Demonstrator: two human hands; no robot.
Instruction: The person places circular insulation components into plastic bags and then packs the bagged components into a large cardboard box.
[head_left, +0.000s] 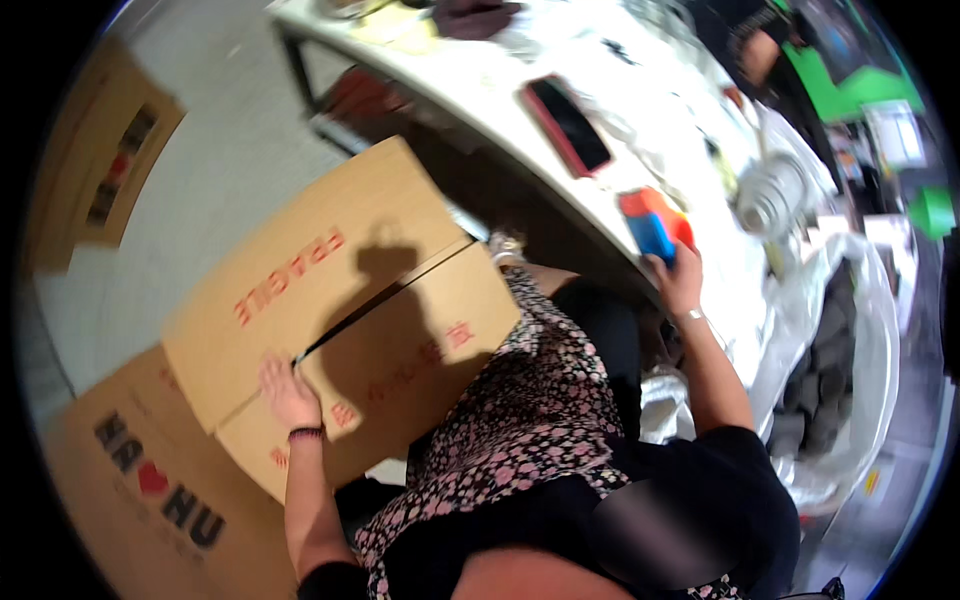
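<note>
A brown cardboard box (370, 310) with red printing stands in front of me. Its two top flaps are folded down, and a narrow dark gap runs between them. My left hand (290, 395) lies on the flaps at the near left end of that gap, fingers stretched out. Over the edge of the white table, my right hand (680, 280) grips an orange-and-blue tool (655, 225) that looks like a tape dispenser. The fingers partly cover its lower end.
A phone in a red case (568, 125) lies on the white table (480, 105). Right of me stands a clear-lined bin (875, 340) of dark grey pieces (820, 380). More cardboard boxes (150, 480) are at the left. Another person's hand (760, 55) shows at the far right.
</note>
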